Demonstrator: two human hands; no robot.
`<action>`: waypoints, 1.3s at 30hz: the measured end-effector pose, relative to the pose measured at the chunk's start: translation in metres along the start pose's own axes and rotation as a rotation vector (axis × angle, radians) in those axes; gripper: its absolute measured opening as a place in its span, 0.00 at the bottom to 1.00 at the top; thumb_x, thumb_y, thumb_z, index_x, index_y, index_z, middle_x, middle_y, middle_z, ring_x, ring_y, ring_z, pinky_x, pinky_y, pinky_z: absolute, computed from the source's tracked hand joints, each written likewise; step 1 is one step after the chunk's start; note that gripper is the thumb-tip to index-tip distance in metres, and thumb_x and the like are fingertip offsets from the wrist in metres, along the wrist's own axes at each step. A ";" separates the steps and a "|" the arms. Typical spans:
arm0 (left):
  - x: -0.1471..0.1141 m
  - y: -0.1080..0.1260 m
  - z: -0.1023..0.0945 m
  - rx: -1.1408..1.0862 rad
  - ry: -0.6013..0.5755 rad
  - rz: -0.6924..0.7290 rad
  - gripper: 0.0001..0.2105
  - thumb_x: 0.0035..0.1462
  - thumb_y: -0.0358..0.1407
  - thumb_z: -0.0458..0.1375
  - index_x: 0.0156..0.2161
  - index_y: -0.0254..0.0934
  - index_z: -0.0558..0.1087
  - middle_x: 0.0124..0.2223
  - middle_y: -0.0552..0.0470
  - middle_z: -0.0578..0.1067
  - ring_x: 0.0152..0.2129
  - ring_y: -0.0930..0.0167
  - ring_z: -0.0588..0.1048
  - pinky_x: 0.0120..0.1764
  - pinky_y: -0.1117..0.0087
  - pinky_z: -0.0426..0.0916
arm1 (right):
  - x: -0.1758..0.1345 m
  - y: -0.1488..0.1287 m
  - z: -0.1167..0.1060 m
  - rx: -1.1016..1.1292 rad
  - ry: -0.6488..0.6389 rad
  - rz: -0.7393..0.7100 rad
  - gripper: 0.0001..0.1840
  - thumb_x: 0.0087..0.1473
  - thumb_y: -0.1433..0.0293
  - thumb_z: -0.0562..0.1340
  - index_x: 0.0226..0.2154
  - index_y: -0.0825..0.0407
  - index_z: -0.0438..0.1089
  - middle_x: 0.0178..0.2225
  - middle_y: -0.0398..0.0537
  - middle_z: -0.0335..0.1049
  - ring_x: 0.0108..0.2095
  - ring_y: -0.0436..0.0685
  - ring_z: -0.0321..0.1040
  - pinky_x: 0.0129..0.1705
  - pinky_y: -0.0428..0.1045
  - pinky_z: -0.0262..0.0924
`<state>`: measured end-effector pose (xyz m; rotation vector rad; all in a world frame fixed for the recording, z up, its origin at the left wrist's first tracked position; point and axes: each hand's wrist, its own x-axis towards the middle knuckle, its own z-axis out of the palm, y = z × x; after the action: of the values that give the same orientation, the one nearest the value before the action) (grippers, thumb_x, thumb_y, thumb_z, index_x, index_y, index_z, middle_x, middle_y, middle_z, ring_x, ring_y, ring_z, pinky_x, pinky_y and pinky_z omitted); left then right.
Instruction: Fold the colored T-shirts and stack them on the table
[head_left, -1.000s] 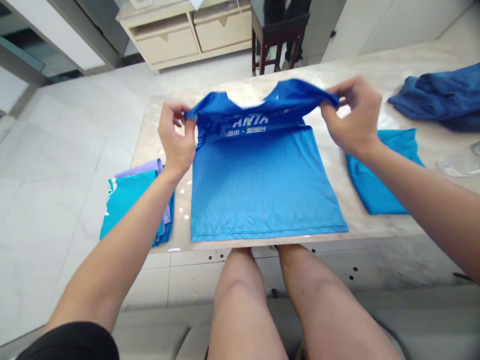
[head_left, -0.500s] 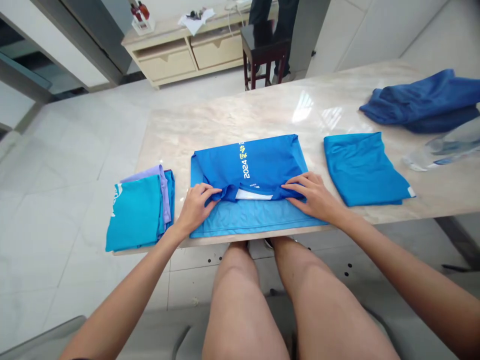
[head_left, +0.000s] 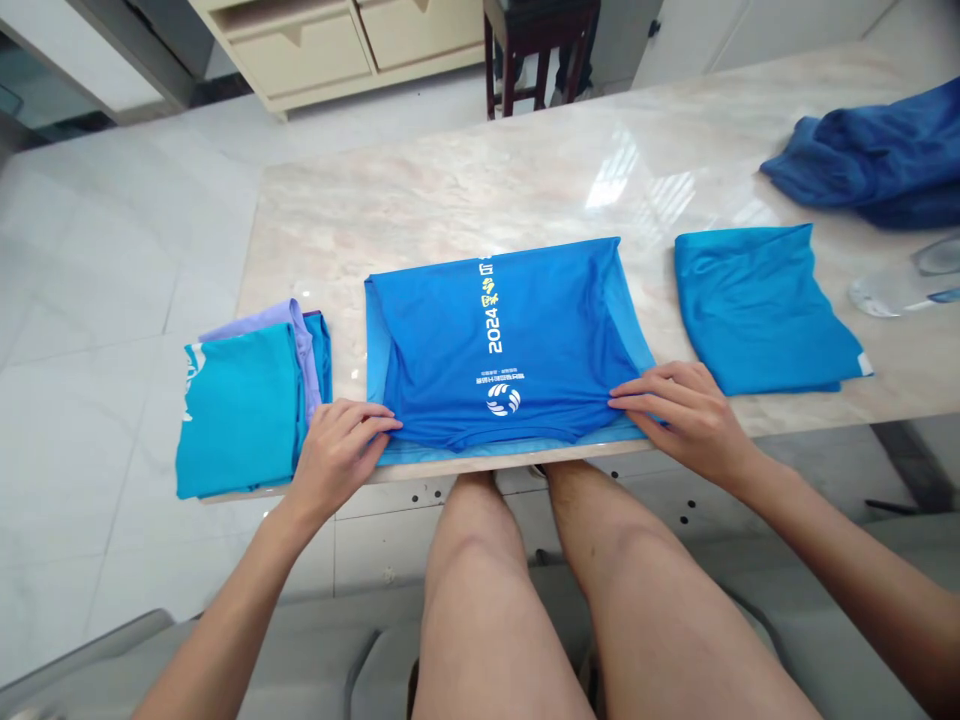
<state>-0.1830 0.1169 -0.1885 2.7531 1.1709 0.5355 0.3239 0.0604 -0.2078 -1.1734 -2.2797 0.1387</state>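
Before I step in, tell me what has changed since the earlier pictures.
The bright blue printed fabric shirt, its collar end lifted a second ago, now lies folded over toward the camera. The left hand and right hand came down with it, touching its sides. The folded teal-topped fabric stack and crumpled navy cloth stayed put.

Open tabletop (head_left: 420, 200) beyond shirt (head_left: 555, 310), stack (head_left: 240, 410) at left

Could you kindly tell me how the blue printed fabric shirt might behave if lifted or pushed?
The blue printed fabric shirt would likely droop, as its wrinkles suggest soft cloth. Its layers might separate, appearing simply folded over. Pushed, it might slide, because the beige marble-patterned table looks glossy.
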 end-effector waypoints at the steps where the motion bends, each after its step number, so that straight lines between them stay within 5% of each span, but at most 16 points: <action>1: -0.003 0.001 0.000 0.001 -0.014 -0.001 0.08 0.77 0.31 0.62 0.48 0.43 0.84 0.47 0.49 0.88 0.43 0.63 0.82 0.46 0.60 0.68 | -0.005 -0.001 -0.001 -0.007 -0.010 0.008 0.10 0.72 0.74 0.69 0.49 0.43 0.84 0.48 0.44 0.89 0.45 0.59 0.78 0.54 0.57 0.67; 7: -0.019 0.032 -0.021 0.021 0.041 -0.167 0.07 0.77 0.36 0.62 0.49 0.43 0.85 0.49 0.47 0.88 0.46 0.60 0.83 0.47 0.60 0.70 | -0.025 -0.028 -0.024 -0.075 -0.031 0.085 0.09 0.73 0.72 0.67 0.50 0.45 0.84 0.53 0.48 0.88 0.49 0.62 0.80 0.53 0.58 0.68; 14: -0.043 0.151 -0.100 -0.474 0.080 -0.486 0.16 0.81 0.46 0.56 0.50 0.44 0.85 0.52 0.49 0.88 0.50 0.63 0.86 0.56 0.61 0.78 | -0.044 -0.124 -0.090 0.229 0.138 0.535 0.17 0.78 0.57 0.61 0.50 0.44 0.85 0.51 0.49 0.88 0.53 0.65 0.83 0.60 0.58 0.74; 17: -0.071 0.191 -0.109 -0.430 0.161 -0.577 0.21 0.82 0.48 0.49 0.58 0.43 0.84 0.61 0.46 0.86 0.59 0.59 0.83 0.65 0.53 0.77 | -0.079 -0.168 -0.098 0.370 0.197 0.702 0.26 0.79 0.50 0.55 0.61 0.44 0.81 0.62 0.51 0.84 0.62 0.67 0.80 0.66 0.59 0.73; 19: -0.093 0.205 -0.100 -0.253 0.313 -0.642 0.23 0.81 0.47 0.48 0.64 0.41 0.81 0.67 0.41 0.81 0.64 0.55 0.80 0.69 0.46 0.74 | -0.104 -0.188 -0.093 0.235 0.373 0.762 0.31 0.77 0.47 0.55 0.69 0.46 0.73 0.69 0.56 0.77 0.67 0.71 0.76 0.70 0.64 0.70; 23: -0.139 0.217 -0.075 0.112 0.526 -0.661 0.28 0.78 0.45 0.51 0.74 0.35 0.72 0.75 0.32 0.71 0.74 0.44 0.68 0.74 0.35 0.65 | -0.131 -0.201 -0.092 -0.180 0.505 0.685 0.34 0.75 0.49 0.57 0.72 0.50 0.69 0.71 0.66 0.70 0.70 0.78 0.69 0.71 0.73 0.65; 28: -0.200 0.214 -0.064 0.264 0.581 -0.704 0.30 0.76 0.45 0.51 0.77 0.33 0.67 0.78 0.27 0.64 0.79 0.38 0.59 0.74 0.31 0.63 | -0.125 -0.200 -0.123 -0.533 0.234 0.454 0.16 0.71 0.69 0.58 0.52 0.50 0.81 0.57 0.64 0.82 0.61 0.79 0.73 0.66 0.75 0.62; 32: -0.236 0.207 -0.062 0.216 0.595 -0.793 0.32 0.77 0.49 0.49 0.78 0.38 0.65 0.80 0.30 0.63 0.78 0.41 0.61 0.75 0.32 0.63 | -0.123 -0.206 -0.113 -0.533 -0.022 0.353 0.12 0.67 0.75 0.62 0.38 0.49 0.81 0.40 0.58 0.83 0.46 0.71 0.77 0.59 0.65 0.64; 39: -0.248 0.210 -0.054 0.146 0.592 -0.817 0.31 0.78 0.52 0.49 0.76 0.37 0.67 0.79 0.29 0.64 0.76 0.41 0.66 0.74 0.32 0.63 | -0.121 -0.228 -0.066 -0.307 -0.093 0.393 0.12 0.73 0.73 0.62 0.42 0.50 0.83 0.44 0.54 0.85 0.48 0.66 0.80 0.50 0.55 0.65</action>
<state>-0.2188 -0.2090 -0.1591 1.9367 2.3387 1.1849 0.2500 -0.1833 -0.1289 -1.8031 -2.1731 -0.0121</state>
